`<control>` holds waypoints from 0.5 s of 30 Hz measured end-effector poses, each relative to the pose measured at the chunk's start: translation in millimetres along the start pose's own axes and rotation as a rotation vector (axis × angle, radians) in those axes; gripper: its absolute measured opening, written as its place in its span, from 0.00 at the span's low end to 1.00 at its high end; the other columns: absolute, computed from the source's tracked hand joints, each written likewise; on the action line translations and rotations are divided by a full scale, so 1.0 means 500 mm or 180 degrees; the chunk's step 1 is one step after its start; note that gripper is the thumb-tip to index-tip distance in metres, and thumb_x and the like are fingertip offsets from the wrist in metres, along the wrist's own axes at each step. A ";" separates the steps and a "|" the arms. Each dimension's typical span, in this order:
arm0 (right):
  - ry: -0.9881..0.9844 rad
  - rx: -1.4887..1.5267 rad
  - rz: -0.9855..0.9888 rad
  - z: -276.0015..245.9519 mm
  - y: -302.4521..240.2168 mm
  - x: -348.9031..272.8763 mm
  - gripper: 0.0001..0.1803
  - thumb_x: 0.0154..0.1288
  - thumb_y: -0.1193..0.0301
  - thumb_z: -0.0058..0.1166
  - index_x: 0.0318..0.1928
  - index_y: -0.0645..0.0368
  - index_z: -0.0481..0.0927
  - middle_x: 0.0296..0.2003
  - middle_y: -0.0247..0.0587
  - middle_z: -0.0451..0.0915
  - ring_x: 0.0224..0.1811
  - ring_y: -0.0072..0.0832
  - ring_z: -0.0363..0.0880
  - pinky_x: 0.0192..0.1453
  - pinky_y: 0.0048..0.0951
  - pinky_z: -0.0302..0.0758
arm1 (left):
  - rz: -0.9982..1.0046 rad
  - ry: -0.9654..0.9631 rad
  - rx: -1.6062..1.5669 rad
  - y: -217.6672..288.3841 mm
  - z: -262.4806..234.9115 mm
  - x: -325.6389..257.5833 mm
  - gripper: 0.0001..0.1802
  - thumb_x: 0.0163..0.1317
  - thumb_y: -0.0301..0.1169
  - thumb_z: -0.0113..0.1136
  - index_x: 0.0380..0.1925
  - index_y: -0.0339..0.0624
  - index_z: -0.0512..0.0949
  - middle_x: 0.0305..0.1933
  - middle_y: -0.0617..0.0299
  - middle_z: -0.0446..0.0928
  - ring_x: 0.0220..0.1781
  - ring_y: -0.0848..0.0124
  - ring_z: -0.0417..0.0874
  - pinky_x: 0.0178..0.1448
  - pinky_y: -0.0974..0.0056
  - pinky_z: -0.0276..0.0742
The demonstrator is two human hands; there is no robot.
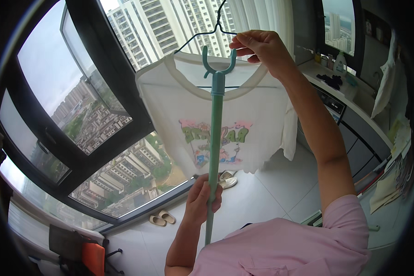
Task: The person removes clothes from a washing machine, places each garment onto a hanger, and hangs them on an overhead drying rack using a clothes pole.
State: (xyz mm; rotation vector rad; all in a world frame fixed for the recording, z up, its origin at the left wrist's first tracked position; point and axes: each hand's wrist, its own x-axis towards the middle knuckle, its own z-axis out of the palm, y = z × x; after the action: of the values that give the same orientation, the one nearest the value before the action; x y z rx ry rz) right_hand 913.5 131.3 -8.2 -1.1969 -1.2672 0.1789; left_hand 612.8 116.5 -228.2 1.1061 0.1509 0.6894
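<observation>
A white T-shirt (170,110) with a colourful print hangs in front of me on a dark wire hanger (198,34). My left hand (202,200) is closed round the lower part of a green clothes pole (215,138), which stands upright before the shirt. The pole's blue-green forked hook (220,71) is just below the hanger's neck, in front of the collar. Up at the hanger's right shoulder, my right hand (257,48) pinches the wire between thumb and fingers. Whatever the hanger's top hook hangs from is out of view.
Dark-framed windows (117,60) run along the left, one pane tilted open. Beige slippers (163,218) and white shoes (228,182) lie on the tiled floor. At the right a counter (317,71) holds bottles and a dark cloth. An office chair (92,257) stands at lower left.
</observation>
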 end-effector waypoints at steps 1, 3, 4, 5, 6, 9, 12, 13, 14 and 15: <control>-0.0090 0.0031 0.0012 -0.002 -0.001 0.001 0.14 0.67 0.62 0.52 0.44 0.57 0.81 0.36 0.37 0.84 0.38 0.22 0.84 0.36 0.23 0.75 | 0.0029 0.0033 0.0004 -0.009 0.006 0.005 0.18 0.73 0.40 0.39 0.55 0.43 0.67 0.28 0.61 0.68 0.18 0.78 0.66 0.18 0.73 0.61; -0.0224 0.0083 0.0007 -0.002 0.003 0.001 0.14 0.67 0.61 0.52 0.44 0.57 0.81 0.36 0.37 0.84 0.38 0.22 0.84 0.36 0.24 0.75 | 0.0044 0.0210 -0.0079 -0.025 0.018 0.013 0.18 0.73 0.39 0.39 0.54 0.41 0.65 0.29 0.61 0.70 0.17 0.79 0.67 0.19 0.74 0.61; -0.0302 0.0128 0.0061 -0.004 0.004 0.003 0.14 0.67 0.61 0.53 0.44 0.57 0.81 0.36 0.36 0.84 0.38 0.22 0.84 0.36 0.23 0.75 | 0.0071 0.0238 -0.0082 -0.028 0.025 0.016 0.18 0.73 0.39 0.39 0.54 0.41 0.65 0.29 0.61 0.70 0.17 0.79 0.67 0.19 0.74 0.61; -0.0382 0.0173 0.0116 -0.005 0.004 0.004 0.14 0.67 0.61 0.53 0.43 0.57 0.81 0.36 0.36 0.84 0.38 0.23 0.84 0.36 0.23 0.75 | 0.0121 0.0225 -0.0051 -0.031 0.031 0.017 0.18 0.73 0.39 0.39 0.55 0.40 0.65 0.29 0.61 0.70 0.18 0.79 0.67 0.19 0.74 0.62; -0.0429 0.0168 0.0135 -0.003 0.000 0.002 0.13 0.67 0.62 0.52 0.43 0.57 0.81 0.35 0.36 0.85 0.37 0.23 0.84 0.35 0.23 0.75 | 0.0171 0.0214 -0.0021 -0.035 0.037 0.017 0.18 0.72 0.39 0.40 0.55 0.40 0.65 0.29 0.61 0.70 0.18 0.78 0.67 0.19 0.74 0.62; -0.0616 0.0220 0.0039 0.004 0.003 0.003 0.12 0.68 0.63 0.51 0.42 0.57 0.82 0.34 0.36 0.85 0.37 0.23 0.85 0.33 0.22 0.76 | 0.0245 0.0221 0.0096 -0.052 0.039 0.006 0.19 0.72 0.40 0.40 0.56 0.40 0.66 0.31 0.60 0.70 0.18 0.77 0.67 0.20 0.73 0.63; -0.0730 0.0370 -0.0050 0.014 0.008 0.005 0.12 0.68 0.64 0.50 0.41 0.59 0.82 0.34 0.39 0.85 0.34 0.23 0.85 0.27 0.18 0.76 | 0.0304 0.0286 0.0151 -0.056 0.038 -0.004 0.19 0.72 0.39 0.42 0.56 0.40 0.65 0.31 0.59 0.70 0.19 0.76 0.67 0.21 0.72 0.63; -0.0815 0.0443 -0.0091 0.013 0.011 0.007 0.12 0.68 0.65 0.50 0.41 0.60 0.81 0.34 0.41 0.84 0.32 0.24 0.85 0.24 0.15 0.76 | 0.0329 0.0319 0.0155 -0.059 0.043 -0.004 0.19 0.72 0.39 0.42 0.56 0.40 0.65 0.31 0.59 0.70 0.19 0.76 0.67 0.21 0.72 0.63; -0.0798 0.0492 -0.0064 0.013 0.012 0.005 0.12 0.68 0.65 0.51 0.41 0.60 0.82 0.33 0.42 0.84 0.30 0.23 0.85 0.22 0.14 0.75 | 0.0347 0.0339 0.0178 -0.063 0.049 -0.004 0.19 0.72 0.39 0.42 0.56 0.40 0.65 0.31 0.59 0.70 0.19 0.76 0.67 0.21 0.72 0.63; -0.0828 0.0515 -0.0068 0.010 0.016 0.010 0.12 0.68 0.65 0.51 0.41 0.60 0.82 0.33 0.42 0.84 0.30 0.23 0.85 0.22 0.14 0.75 | 0.0360 0.0360 0.0202 -0.066 0.053 -0.004 0.19 0.72 0.39 0.42 0.57 0.40 0.65 0.30 0.59 0.70 0.19 0.76 0.67 0.21 0.72 0.63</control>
State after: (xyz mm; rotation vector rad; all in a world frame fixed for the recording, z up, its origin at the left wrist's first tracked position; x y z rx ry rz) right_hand 915.3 141.0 -12.2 -1.0438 -1.4612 0.4248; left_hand 637.4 86.0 -244.8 1.1429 0.2091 0.8538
